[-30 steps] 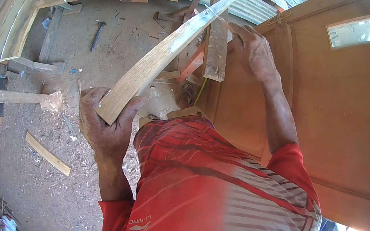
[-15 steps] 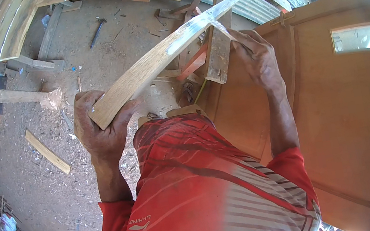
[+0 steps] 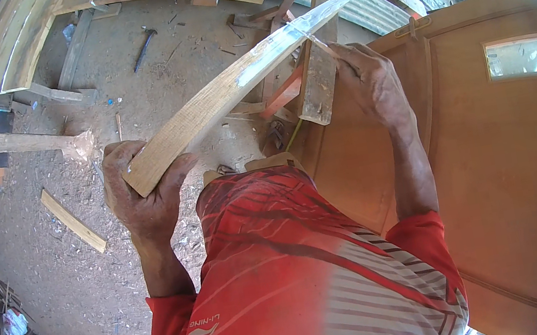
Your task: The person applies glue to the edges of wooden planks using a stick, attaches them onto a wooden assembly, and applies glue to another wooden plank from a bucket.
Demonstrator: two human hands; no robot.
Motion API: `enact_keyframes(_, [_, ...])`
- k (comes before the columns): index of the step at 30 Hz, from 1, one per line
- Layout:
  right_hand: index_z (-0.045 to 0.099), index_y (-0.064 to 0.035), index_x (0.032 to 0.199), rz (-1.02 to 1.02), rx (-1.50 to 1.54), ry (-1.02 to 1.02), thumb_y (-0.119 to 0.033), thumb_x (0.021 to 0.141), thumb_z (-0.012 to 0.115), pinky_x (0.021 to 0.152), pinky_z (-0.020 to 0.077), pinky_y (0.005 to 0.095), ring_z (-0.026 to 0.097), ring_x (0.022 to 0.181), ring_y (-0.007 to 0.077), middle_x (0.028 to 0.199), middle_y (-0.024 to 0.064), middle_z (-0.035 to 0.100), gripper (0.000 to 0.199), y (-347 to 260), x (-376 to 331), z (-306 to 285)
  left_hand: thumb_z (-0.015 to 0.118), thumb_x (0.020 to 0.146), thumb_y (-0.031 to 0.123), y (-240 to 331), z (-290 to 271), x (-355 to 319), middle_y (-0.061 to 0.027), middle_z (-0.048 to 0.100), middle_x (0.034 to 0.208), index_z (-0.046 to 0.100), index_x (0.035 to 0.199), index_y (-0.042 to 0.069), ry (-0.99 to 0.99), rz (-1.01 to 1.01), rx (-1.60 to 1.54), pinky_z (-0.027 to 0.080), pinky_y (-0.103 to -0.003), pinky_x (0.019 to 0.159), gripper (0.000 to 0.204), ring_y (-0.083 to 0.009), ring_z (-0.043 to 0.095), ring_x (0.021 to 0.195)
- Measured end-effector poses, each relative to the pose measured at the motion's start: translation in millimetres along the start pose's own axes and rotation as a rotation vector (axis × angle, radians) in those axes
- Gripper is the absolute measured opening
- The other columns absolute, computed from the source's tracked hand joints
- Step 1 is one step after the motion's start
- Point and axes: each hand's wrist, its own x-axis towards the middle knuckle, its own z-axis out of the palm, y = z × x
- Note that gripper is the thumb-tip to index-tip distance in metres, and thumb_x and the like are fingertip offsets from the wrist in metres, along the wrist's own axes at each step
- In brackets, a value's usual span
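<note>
Your left fingers (image 3: 118,158) clasp the curved tan wooden board (image 3: 193,120), right fingers (image 3: 351,60) pinch a thin pale stick (image 3: 318,41); spread the white coating (image 3: 264,57) evenly.

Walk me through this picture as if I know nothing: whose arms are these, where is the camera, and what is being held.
There is no machine doing the work here: these are a person's own bare hands. The camera sits on their head and looks down, so you see their red and grey shirt below. Its very wide lens bends straight edges near the rim.

The left hand grips the near end of a curved piece of wood, whose far part has a white coating. The right hand pinches a thin stick, its tip at that coating.

On the littered ground lie a smaller curved strip of wood and a hammer-like tool. A large brown panel stands or leans at right; I cannot tell which.
</note>
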Motion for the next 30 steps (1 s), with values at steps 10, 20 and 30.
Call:
enact_keyframes(10, [0.069,-0.0029,0.124,0.068,-0.002,-0.039,-0.009,0.098,0.061,0.077,0.0528,0.0414,0.069,0.089,0.0367,0.102,0.0209,0.070,0.028,1,10,-15,0.096,0.069,0.027,1,1,0,-0.0080,0.063,0.093,0.057,0.107,0.004,0.020,-0.001,-0.035,0.051,-0.037,0.071,0.059,-0.0246,0.061,0.084])
enact_keyframes(20, [0.068,-0.0081,0.127,0.037,-0.006,-0.097,-0.003,0.090,0.064,0.086,0.0575,0.0435,0.068,0.102,0.0398,0.114,0.0196,0.070,0.038,-39,-10,-6,0.091,0.075,0.016,6,1,-6,-0.0080,0.060,0.097,0.056,0.111,0.004,-0.035,-0.048,-0.092,0.049,-0.035,0.082,0.052,-0.0224,0.058,0.092])
enact_keyframes(30, [0.064,-0.0047,0.130,-0.318,-0.079,-0.102,-0.005,0.087,0.069,0.090,0.0590,0.0429,0.068,0.107,0.0353,0.121,0.0162,0.067,0.044,-90,-26,-12,0.092,0.073,0.018,9,-2,-6,-0.0087,0.061,0.096,0.057,0.109,0.003,-0.030,-0.020,-0.051,0.050,-0.036,0.081,0.052,-0.0239,0.059,0.091])
